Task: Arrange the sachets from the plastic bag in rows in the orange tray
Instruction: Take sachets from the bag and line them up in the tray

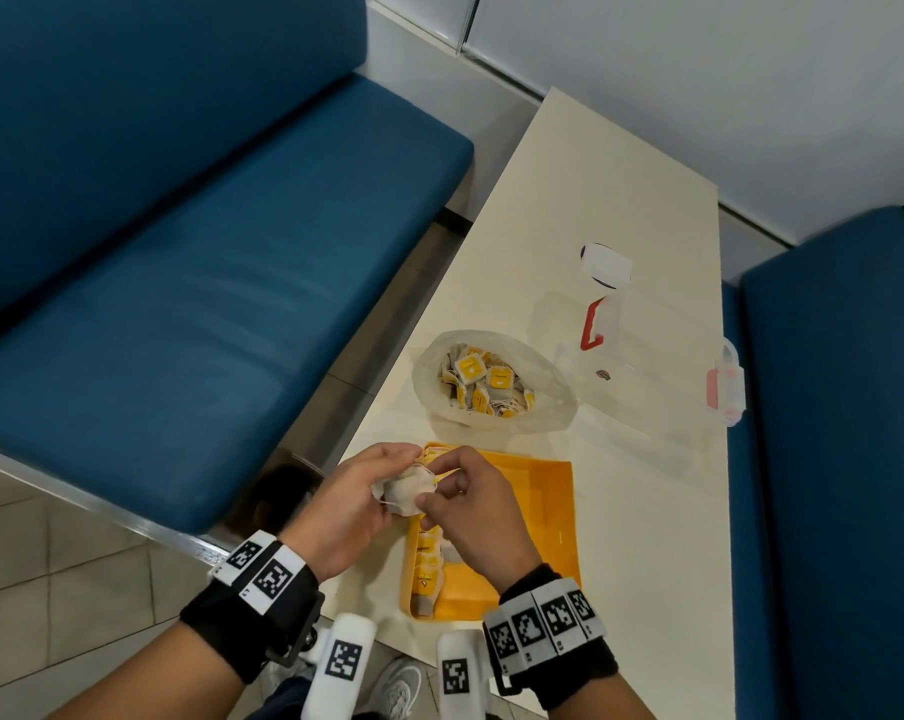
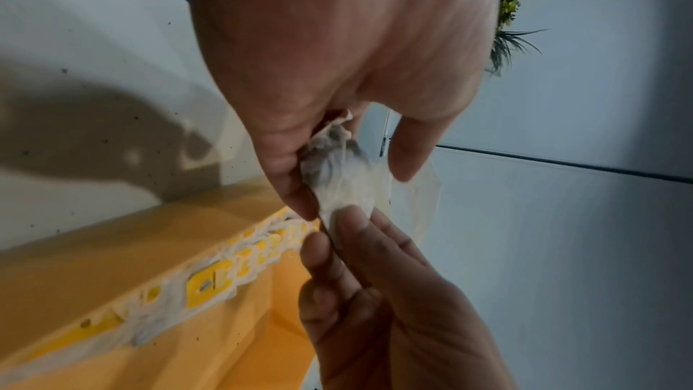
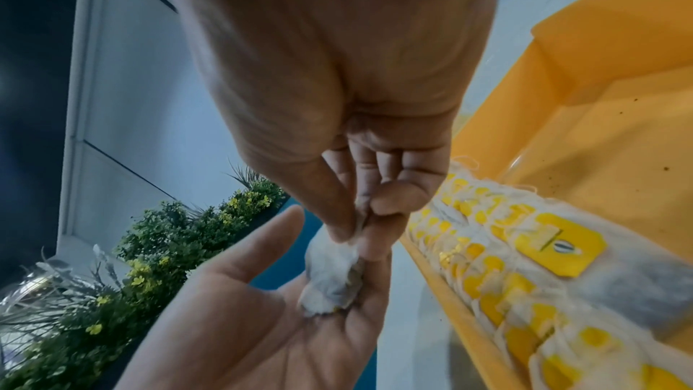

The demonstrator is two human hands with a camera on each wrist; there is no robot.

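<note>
**Sachet held above the tray's left edge**

A soft, crumpled paper sachet [image 1: 406,492] lay in the left hand [image 1: 354,504], fingers loosely curled around it; the right hand [image 1: 473,506] pinched its edge. Below, the glossy orange tray [image 1: 538,517] held one sachet row [image 1: 428,569]. The plastic bag [image 1: 491,379] sat on the speckled cream table [image 1: 621,210] between blue benches [image 1: 190,262].

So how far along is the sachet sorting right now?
One row of yellow-tagged sachets already stands along the left side of the orange plastic tray. Both hands, left hand and right hand, hold one pale paper sachet above it. The clear plastic bag still holds many, and most of the tray floor is bare.
</note>
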